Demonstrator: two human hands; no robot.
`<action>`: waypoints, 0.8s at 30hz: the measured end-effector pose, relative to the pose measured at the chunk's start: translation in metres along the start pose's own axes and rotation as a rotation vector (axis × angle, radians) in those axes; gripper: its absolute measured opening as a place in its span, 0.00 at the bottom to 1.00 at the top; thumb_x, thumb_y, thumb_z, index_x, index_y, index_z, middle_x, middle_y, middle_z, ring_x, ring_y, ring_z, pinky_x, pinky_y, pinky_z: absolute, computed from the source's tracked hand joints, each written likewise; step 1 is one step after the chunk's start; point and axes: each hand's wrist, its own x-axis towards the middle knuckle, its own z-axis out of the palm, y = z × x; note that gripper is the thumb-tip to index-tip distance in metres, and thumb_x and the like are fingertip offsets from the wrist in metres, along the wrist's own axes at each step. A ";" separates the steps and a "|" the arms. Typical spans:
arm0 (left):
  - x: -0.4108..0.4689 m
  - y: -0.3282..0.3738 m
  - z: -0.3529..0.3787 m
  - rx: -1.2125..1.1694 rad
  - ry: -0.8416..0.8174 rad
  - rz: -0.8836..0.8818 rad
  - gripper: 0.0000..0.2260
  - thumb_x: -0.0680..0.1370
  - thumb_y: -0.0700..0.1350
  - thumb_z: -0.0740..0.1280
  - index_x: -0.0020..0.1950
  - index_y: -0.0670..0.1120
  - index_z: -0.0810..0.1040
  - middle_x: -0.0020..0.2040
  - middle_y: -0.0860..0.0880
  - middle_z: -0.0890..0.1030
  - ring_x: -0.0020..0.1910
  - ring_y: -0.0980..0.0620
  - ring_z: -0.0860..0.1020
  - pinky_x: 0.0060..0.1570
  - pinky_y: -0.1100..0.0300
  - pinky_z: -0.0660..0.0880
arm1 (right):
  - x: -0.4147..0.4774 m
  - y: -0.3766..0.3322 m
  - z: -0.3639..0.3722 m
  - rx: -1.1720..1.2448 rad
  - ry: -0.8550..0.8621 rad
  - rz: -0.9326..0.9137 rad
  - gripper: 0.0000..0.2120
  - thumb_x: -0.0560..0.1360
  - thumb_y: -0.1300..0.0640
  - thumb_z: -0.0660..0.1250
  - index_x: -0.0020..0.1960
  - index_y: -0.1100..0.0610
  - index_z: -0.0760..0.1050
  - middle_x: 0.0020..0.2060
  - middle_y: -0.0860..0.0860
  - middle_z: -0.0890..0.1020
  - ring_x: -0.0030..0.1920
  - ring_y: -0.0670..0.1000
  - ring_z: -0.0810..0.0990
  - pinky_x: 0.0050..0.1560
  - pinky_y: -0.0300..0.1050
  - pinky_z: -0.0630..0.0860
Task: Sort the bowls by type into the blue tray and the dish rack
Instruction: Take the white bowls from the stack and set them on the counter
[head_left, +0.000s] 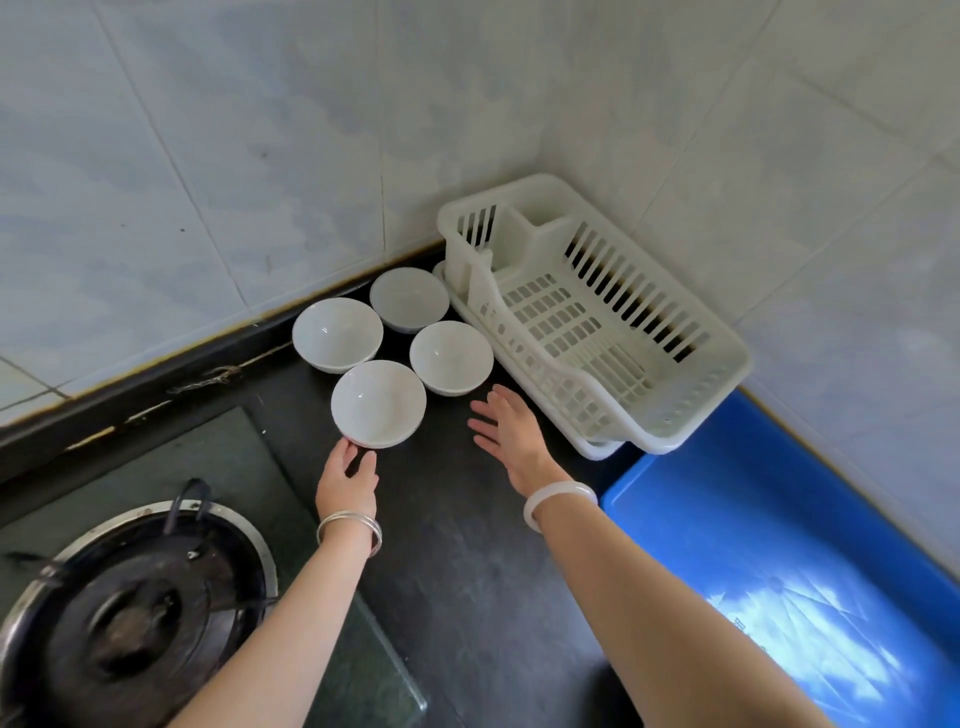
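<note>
Four white bowls stand together on the counter at mid-frame, just left of the rack; the tray lies at lower right. The left hand, loosely open, touches the near rim of the nearest bowl, and the right hand is spread wide, holding nothing. The bowls look glazed, so probably smooth, stiff and breakable: pinch the rim firmly.

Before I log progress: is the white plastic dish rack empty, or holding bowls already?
Empty. The white plastic dish rack shows only its bare slotted floor; all four white bowls sit on the dark counter.
</note>
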 end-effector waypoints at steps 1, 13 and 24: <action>-0.007 -0.005 -0.001 0.055 -0.020 0.014 0.20 0.77 0.38 0.63 0.70 0.44 0.68 0.68 0.45 0.73 0.51 0.51 0.74 0.58 0.52 0.74 | -0.010 0.002 -0.008 -0.001 -0.009 -0.011 0.20 0.81 0.53 0.57 0.73 0.53 0.62 0.62 0.54 0.78 0.59 0.54 0.78 0.59 0.48 0.75; -0.153 -0.068 0.042 0.632 -0.594 0.136 0.12 0.77 0.40 0.63 0.59 0.42 0.78 0.55 0.43 0.82 0.54 0.46 0.80 0.60 0.50 0.74 | -0.167 0.098 -0.174 -0.326 0.337 -0.104 0.09 0.79 0.57 0.59 0.46 0.49 0.77 0.46 0.51 0.84 0.40 0.46 0.81 0.43 0.39 0.73; -0.261 -0.121 0.076 0.942 -0.933 0.198 0.19 0.77 0.46 0.63 0.68 0.50 0.69 0.61 0.49 0.77 0.57 0.49 0.76 0.60 0.53 0.74 | -0.242 0.169 -0.255 -0.924 0.716 0.083 0.08 0.77 0.54 0.61 0.51 0.57 0.74 0.49 0.54 0.80 0.47 0.56 0.77 0.38 0.44 0.66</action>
